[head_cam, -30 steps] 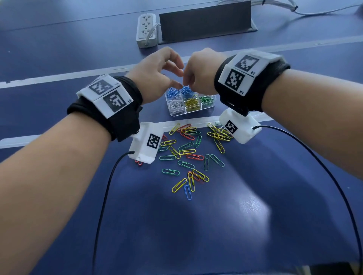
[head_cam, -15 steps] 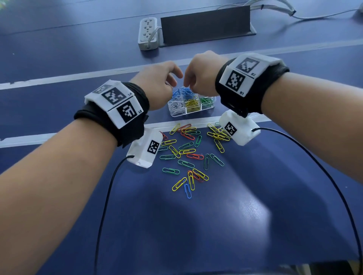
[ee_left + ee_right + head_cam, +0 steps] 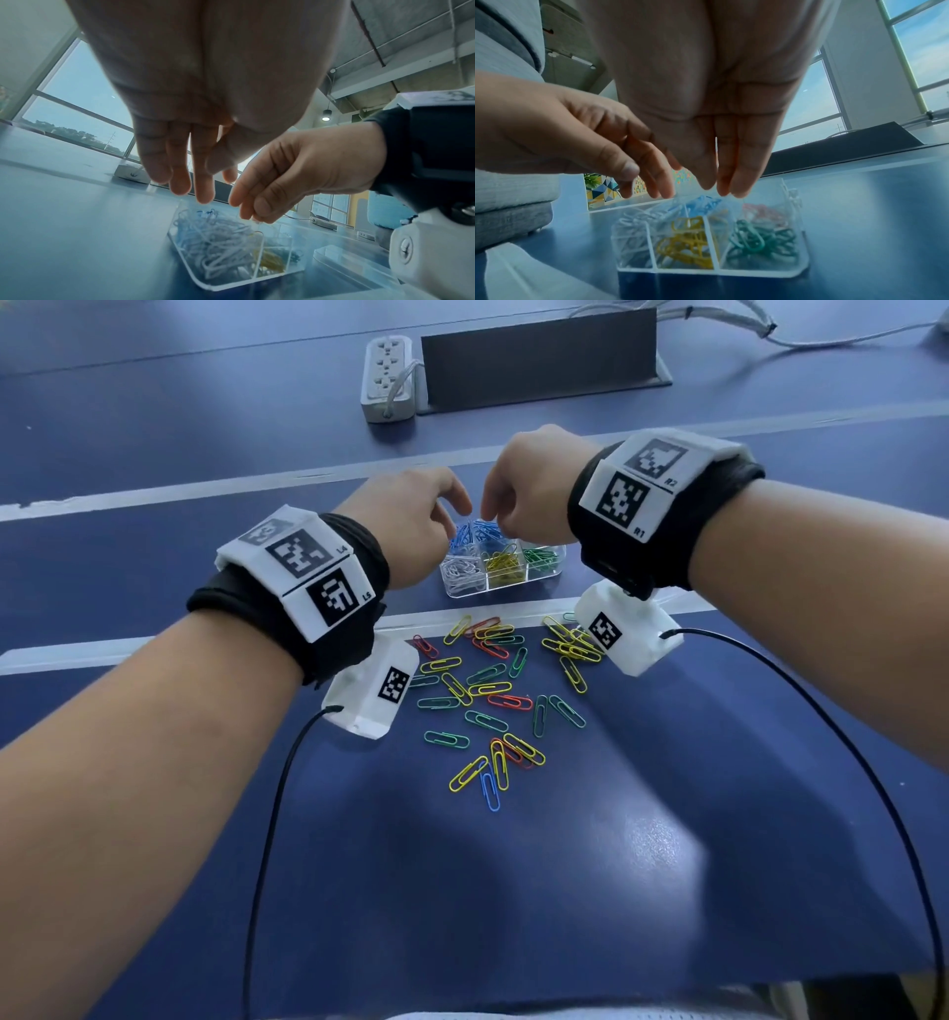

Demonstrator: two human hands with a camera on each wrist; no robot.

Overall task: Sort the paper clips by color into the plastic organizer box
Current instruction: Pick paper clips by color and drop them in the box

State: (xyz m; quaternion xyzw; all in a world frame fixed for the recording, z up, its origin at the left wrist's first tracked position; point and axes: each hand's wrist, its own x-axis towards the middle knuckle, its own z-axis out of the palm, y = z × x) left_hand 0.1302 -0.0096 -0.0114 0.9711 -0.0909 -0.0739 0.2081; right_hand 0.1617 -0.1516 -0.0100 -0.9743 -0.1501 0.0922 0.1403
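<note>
The clear plastic organizer box point(image 3: 503, 591) point(image 3: 231, 284) point(image 3: 731, 272) holds white point(image 3: 462, 567), yellow point(image 3: 503, 564), green point(image 3: 539, 557), blue point(image 3: 475, 534) and red clips point(image 3: 759, 211) in separate compartments. Both hands hover just above its far half. My left hand point(image 3: 457, 505) point(image 3: 195, 182) hangs with straight, slightly spread fingers and holds nothing. My right hand point(image 3: 493, 510) point(image 3: 254, 213) point(image 3: 718, 188) points down over the blue section, thumb pressed to fingertips; a thin pale clip point(image 3: 259, 227) seems to hang from them. Several loose colored clips point(image 3: 493, 690) lie on the blue table nearer me.
A white power strip point(image 3: 387, 377) and a dark upright panel point(image 3: 539, 356) stand beyond the box, with cables point(image 3: 719, 320) at the far right. White tape lines point(image 3: 154, 492) cross the table. A clear lid point(image 3: 359, 263) lies beside the box.
Both hands have dropped from chest height down to just above the box. The left hand's fingers have parted from the right hand's and straightened.
</note>
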